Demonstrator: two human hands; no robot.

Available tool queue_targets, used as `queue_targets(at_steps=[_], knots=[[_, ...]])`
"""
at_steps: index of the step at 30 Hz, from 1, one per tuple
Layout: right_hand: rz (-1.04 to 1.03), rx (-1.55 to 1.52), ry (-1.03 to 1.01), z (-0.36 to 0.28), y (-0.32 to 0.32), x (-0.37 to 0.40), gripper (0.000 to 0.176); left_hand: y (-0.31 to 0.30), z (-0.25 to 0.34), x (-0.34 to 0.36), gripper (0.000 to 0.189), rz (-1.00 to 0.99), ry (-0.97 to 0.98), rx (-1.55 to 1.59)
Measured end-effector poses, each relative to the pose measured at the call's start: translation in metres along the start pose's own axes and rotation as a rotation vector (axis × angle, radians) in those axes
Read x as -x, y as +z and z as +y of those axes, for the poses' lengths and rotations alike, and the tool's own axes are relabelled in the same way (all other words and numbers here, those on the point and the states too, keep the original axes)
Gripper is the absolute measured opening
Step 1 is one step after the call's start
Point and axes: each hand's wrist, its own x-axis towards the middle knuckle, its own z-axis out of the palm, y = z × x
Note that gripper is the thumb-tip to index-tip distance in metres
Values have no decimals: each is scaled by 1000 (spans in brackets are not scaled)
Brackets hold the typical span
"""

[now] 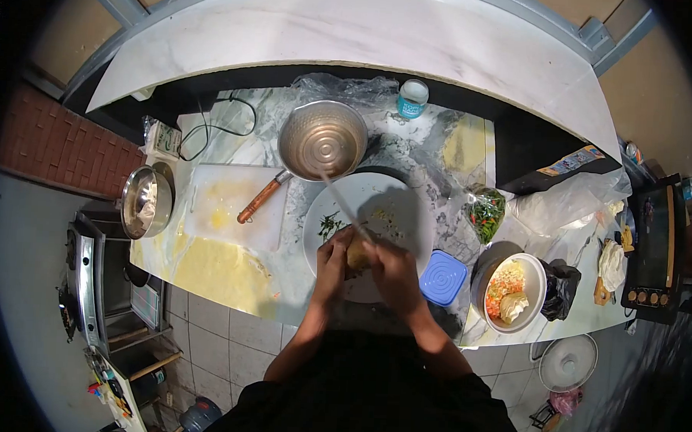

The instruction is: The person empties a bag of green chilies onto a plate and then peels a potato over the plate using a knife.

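My left hand [332, 263] is closed around a brown, roundish lump of food [357, 255] that looks like a potato; the fingers cover part of it. In my right hand [394, 270] is a knife [343, 199], its long blade pointing up and left past the lump, slightly blurred. Both hands are over a large white plate [321, 265]. Chopped green herbs [330, 226] lie on the plate's left side, and small yellowish bits [384, 218] are scattered near its middle.
Behind the plate stands a saucepan [322, 142] with a wooden handle, reaching over a white cutting board [234, 203]. To the right are a blue lid [443, 277], a bag of chillies [484, 213] and a tub of chopped vegetables [542, 290]. A metal bowl [160, 217] sits far left.
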Motion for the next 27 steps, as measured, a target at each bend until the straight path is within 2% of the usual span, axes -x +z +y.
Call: queue_targets(at_steps=[2,4,5,7,9,11,13,15,16,18,19,21,27], knots=[[-26,-22,27,8,-1,1,23,-1,-2,0,40,-12,-26,-5],[-59,-43,49,9,-2,1,24,4,-4,-2,39,6,139,-64],[-50,-18,78,8,-3,-1,24,4,-3,-2,39,9,144,-60],[-39,3,105,7,-3,-2,25,2,1,1,38,-9,14,20],[-185,29,90,5,-3,8,22,0,-5,-4,38,4,51,-26],[-155,44,132,7,-7,-1,20,0,-8,-4,38,21,99,-62],[-124,55,171,6,-4,-2,18,6,9,5,38,33,-62,-17],[-45,47,16,2,6,7,21,0,5,0,38,1,-49,8],[-43,47,22,2,3,5,21,-3,2,0,38,-30,-46,34],[-41,-5,182,3,-6,-6,17,2,-1,2,38,8,-32,-8],[-43,-5,176,2,-5,-5,17,4,0,1,38,43,-13,-54],[-20,-3,-15,-2,0,1,19,1,4,-2,38,11,8,-36],[-35,-3,32,9,-2,3,21,2,10,4,38,-8,11,2]])
